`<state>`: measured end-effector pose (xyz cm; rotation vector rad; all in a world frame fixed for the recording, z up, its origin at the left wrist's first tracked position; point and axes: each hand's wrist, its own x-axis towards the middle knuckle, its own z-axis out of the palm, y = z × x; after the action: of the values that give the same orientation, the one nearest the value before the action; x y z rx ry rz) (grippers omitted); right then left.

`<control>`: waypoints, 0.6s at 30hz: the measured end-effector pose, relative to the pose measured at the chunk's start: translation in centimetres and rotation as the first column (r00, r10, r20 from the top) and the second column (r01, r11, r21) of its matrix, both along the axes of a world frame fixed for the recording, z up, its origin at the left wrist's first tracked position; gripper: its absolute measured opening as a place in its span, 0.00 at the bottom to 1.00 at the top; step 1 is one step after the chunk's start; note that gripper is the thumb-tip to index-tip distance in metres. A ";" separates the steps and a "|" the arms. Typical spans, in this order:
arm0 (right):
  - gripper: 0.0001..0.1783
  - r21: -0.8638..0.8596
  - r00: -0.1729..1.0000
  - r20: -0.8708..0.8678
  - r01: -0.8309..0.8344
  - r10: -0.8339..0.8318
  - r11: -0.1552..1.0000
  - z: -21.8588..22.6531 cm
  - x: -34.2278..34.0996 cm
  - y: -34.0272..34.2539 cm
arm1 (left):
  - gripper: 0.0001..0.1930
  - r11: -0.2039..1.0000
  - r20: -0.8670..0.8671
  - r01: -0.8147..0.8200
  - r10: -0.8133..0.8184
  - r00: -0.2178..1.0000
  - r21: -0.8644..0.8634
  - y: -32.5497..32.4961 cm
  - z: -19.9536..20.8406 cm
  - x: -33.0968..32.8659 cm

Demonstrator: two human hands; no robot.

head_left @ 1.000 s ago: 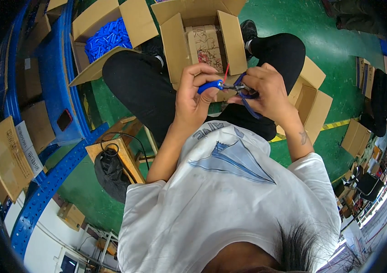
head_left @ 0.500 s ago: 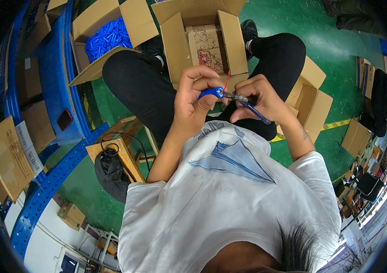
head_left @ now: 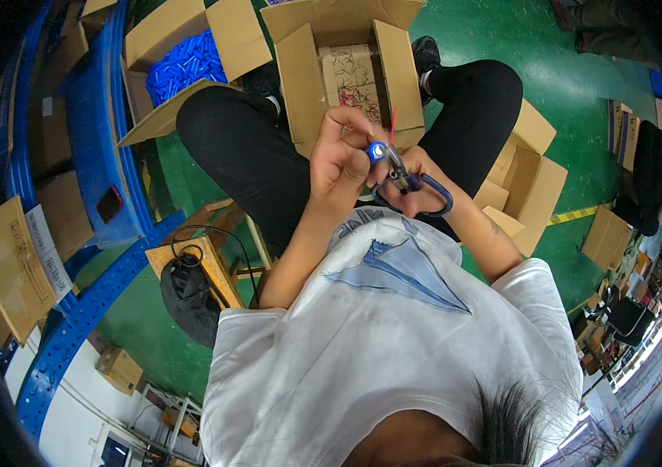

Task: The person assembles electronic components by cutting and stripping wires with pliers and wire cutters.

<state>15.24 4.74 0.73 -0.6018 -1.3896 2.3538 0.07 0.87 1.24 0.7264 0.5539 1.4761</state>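
Observation:
My left hand [head_left: 336, 162] is closed around a small blue cylinder, which looks like a wrapped battery cell [head_left: 377, 151]; its pale round end faces up. A short red wire [head_left: 394, 123] sticks up beside that end. Closed on a pair of pliers [head_left: 399, 182] with dark blue handles, my right hand [head_left: 427, 170] sits just to the right. The handles are spread into a loop, and the jaws reach up beside the cell's end. Whether the jaws grip the wire I cannot tell. Much of the cell is hidden by my left fingers.
Beyond my hands, an open carton [head_left: 294, 74] holds scattered red and dark wire bits. Another carton [head_left: 140, 117] at the left is filled with blue cylinders [head_left: 187, 68]. Open boxes [head_left: 529, 179] stand by my right knee. A wooden stool [head_left: 222, 272] and blue rack [head_left: 86, 156] are on the left.
The pliers have turned and their handles have spread apart. The cell's end has tilted upward in my left hand. Both hands have stayed close together.

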 end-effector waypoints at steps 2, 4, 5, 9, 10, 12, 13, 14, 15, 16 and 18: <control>0.22 0.173 0.992 0.098 0.064 -0.081 0.983 0.0 0.0 0.4 | 0.23 0.995 -0.251 -0.096 0.090 0.964 -0.009 0.2 0.2 -0.4; 0.22 0.289 0.981 0.162 0.052 -0.103 0.956 0.2 0.4 1.1 | 0.23 0.992 -0.311 -0.123 0.121 0.943 0.014 0.4 0.5 -0.7; 0.22 0.400 0.966 0.221 0.032 -0.131 0.916 0.3 0.5 1.3 | 0.22 0.988 -0.372 -0.148 0.152 0.916 0.039 0.5 0.8 -0.9; 0.26 -0.061 1.000 -0.022 0.008 -0.009 0.998 0.0 -0.4 0.1 | 0.28 0.979 -0.208 -0.193 0.177 0.962 -0.058 0.2 0.7 0.6; 0.28 -0.193 0.975 -0.224 -0.045 0.000 0.980 0.1 -0.8 -0.3 | 0.29 0.975 -0.154 -0.204 0.189 0.970 -0.087 0.2 0.8 1.0; 0.29 -0.282 0.955 -0.294 -0.044 -0.042 0.958 -0.1 -1.5 -1.1 | 0.27 0.980 -0.076 -0.185 0.180 0.981 -0.069 0.5 0.3 1.2; 0.29 -0.370 0.928 -0.361 -0.057 -0.088 0.927 -0.3 -1.6 -1.4 | 0.24 0.984 -0.002 -0.172 0.172 0.985 -0.051 0.6 0.1 1.3; 0.30 -0.232 0.909 -0.417 -0.127 0.020 0.964 -1.0 -2.0 -1.0 | 0.24 0.984 -0.003 -0.172 0.172 0.985 -0.051 0.8 -0.2 1.5; 0.30 -0.232 0.908 -0.417 -0.126 0.019 0.965 -0.9 -2.1 -1.1 | 0.23 0.988 0.096 -0.142 0.147 0.984 -0.058 1.0 -0.5 1.6; 0.30 -0.127 0.907 -0.420 -0.079 0.018 0.989 -0.1 -2.7 -1.0 | 0.23 0.991 0.195 -0.115 0.125 0.973 -0.063 1.1 -0.6 1.6; 0.30 -0.092 0.921 -0.388 -0.086 0.044 0.992 0.8 -2.0 -0.4 | 0.21 0.984 0.148 -0.151 0.164 0.975 -0.095 0.9 0.0 1.4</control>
<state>13.26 4.37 1.49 -0.1034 -1.1251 2.4406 1.51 1.77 1.23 0.5065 0.5599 1.6316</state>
